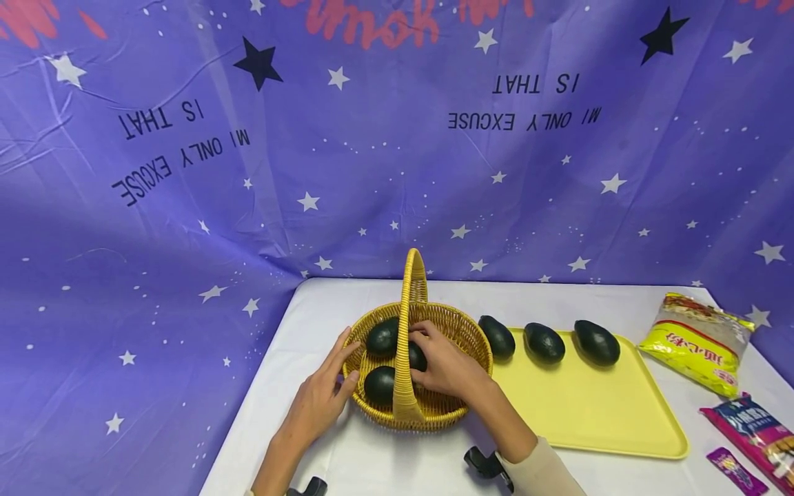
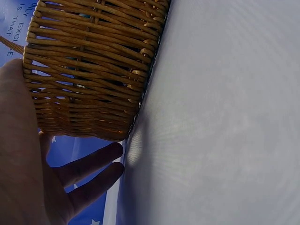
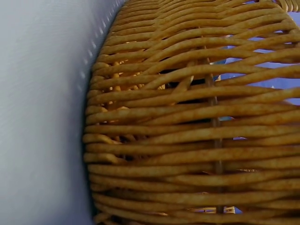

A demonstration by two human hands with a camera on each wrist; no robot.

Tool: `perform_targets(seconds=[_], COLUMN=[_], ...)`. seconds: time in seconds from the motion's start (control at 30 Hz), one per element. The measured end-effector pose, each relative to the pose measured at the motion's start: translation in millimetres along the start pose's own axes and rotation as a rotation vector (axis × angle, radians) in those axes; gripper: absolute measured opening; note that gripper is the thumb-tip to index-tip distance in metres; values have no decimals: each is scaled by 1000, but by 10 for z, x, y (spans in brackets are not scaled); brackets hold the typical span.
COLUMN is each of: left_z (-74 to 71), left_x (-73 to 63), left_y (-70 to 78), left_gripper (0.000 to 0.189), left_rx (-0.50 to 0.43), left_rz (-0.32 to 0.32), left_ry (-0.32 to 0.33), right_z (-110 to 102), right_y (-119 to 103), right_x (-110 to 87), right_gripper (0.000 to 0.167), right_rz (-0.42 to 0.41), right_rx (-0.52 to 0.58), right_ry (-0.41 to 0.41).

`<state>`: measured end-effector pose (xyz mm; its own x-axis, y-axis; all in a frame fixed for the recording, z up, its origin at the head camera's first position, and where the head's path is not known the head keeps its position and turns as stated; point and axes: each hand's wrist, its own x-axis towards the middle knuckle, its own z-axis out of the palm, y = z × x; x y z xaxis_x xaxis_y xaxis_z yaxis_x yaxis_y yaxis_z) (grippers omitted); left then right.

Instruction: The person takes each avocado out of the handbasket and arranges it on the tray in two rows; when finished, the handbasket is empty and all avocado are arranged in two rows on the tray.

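A yellow wicker basket (image 1: 462, 324) with a tall handle stands on the white table, holding dark green avocados. One avocado (image 1: 382, 337) lies at its back left, and another avocado (image 1: 380, 386) is nearer the front. My right hand (image 1: 449, 365) reaches into the basket and grips a third avocado (image 1: 417, 356), partly hidden behind the handle. At the basket's left rim, my left hand (image 1: 322, 393) rests with its fingers extended. In the left wrist view, the fingers (image 2: 91, 180) stretch past the wicker side. The right wrist view shows only the basket wall (image 3: 197, 126) and tabletop; the hand is hidden there.
Right of the basket lies a yellow tray (image 1: 595, 420) with three avocados along its back edge, the leftmost avocado (image 1: 496, 337) close to the basket. Farther right are a yellow food bag (image 1: 697, 344), a pink snack pack (image 1: 753, 434) and a small purple packet (image 1: 736, 471).
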<state>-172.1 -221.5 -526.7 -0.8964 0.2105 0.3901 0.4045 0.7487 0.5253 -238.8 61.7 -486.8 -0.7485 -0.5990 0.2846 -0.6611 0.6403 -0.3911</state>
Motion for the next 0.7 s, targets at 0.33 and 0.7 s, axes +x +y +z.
perform_targets(seconds=[0.33, 0.7], left_z=[7, -6], left_x=[0, -8], left_y=[-4, -8], left_gripper=[54, 54], left_rx=[-9, -13], left_rz=[9, 8], left_ry=[5, 2], right_z=[-41, -106], right_y=[24, 28], right_x=[-44, -121], right_gripper=[57, 58], right_rz=[-13, -27], right_rx=[1, 5], right_ry=[21, 70])
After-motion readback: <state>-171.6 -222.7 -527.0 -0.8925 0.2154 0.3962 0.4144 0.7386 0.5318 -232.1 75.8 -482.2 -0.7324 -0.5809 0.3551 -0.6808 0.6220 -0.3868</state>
